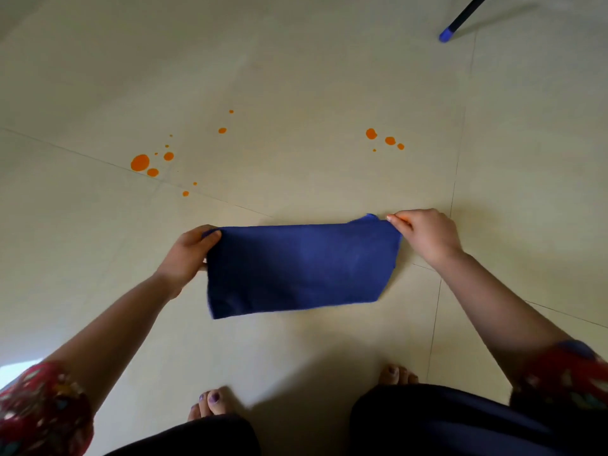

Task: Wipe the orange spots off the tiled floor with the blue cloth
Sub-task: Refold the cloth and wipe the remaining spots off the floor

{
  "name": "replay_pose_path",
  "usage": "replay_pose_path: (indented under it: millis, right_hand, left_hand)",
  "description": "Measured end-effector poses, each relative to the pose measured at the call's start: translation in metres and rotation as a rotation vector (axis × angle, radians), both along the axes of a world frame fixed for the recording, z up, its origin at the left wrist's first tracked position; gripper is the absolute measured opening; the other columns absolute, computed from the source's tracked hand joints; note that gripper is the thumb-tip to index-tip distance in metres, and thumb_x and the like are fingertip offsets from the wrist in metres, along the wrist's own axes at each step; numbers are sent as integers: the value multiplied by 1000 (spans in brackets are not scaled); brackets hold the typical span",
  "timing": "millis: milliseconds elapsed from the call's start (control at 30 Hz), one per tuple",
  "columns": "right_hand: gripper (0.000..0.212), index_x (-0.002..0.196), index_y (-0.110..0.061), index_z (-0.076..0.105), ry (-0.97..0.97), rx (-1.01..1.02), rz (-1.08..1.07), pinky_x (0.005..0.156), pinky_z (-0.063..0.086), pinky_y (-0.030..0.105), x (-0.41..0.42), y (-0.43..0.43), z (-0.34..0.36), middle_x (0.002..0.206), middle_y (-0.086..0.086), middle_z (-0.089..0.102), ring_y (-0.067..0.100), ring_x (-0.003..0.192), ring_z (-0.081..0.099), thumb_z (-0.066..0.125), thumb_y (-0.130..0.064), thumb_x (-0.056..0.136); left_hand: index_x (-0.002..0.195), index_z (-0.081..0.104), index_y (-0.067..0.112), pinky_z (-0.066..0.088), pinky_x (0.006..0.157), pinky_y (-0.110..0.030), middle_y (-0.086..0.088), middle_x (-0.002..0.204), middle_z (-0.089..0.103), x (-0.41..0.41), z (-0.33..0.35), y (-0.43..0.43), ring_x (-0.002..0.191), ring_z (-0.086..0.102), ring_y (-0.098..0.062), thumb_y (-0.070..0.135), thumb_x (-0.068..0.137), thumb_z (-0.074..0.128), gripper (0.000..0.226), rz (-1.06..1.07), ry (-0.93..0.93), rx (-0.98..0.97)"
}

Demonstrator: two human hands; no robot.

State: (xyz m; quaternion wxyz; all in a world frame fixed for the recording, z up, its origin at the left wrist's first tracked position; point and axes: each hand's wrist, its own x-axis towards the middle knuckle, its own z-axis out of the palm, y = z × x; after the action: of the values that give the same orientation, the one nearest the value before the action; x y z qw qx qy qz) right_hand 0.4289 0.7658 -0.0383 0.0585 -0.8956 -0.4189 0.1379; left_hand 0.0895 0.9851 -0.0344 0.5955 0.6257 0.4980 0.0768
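Observation:
A blue cloth (299, 268) hangs stretched flat between my hands, above the pale tiled floor (296, 77). My left hand (187, 255) pinches its upper left corner and my right hand (424, 235) pinches its upper right corner. Beyond the cloth, orange spots lie on the tiles: a large spot (140, 162) with several smaller ones around it at the left, a small spot (222, 130) in the middle, and a cluster of spots (371, 133) at the right. The cloth is apart from all of them.
My bare feet (210, 403) stand on the tiles below the cloth, with dark trouser legs at the bottom edge. A black pole with a blue tip (445, 35) rests on the floor at the far right. Thin grout lines cross the floor.

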Motion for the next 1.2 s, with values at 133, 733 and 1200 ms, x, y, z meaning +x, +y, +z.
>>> replay_pose_path:
  millis: [133,733,1200]
  right_hand:
    - [36,73,-19,63,-67,154,-89,52,38,29,-4,14,-16,62,-2,58,26,63,58,53,-47,94]
    - [20,97,-32,63,361,352,-497,66,46,24,-23,21,-37,79,-19,67,7,81,65,70,-22,81]
    - [57,127,-21,49,135,-31,-253,74,45,33,-18,39,-37,117,-1,58,25,105,59,53,-62,87]
  left_hand:
    - [99,64,27,51,88,-45,-1,95,67,-3,-24,0,92,60,-27,16,98,44,22,-66,114,147]
    - [113,62,22,42,89,-32,-1,111,65,-4,-35,-9,105,57,-23,12,100,36,30,38,165,202]
    - [124,55,18,52,92,-49,-5,110,66,-5,-35,-7,97,65,-29,31,96,53,31,128,264,142]
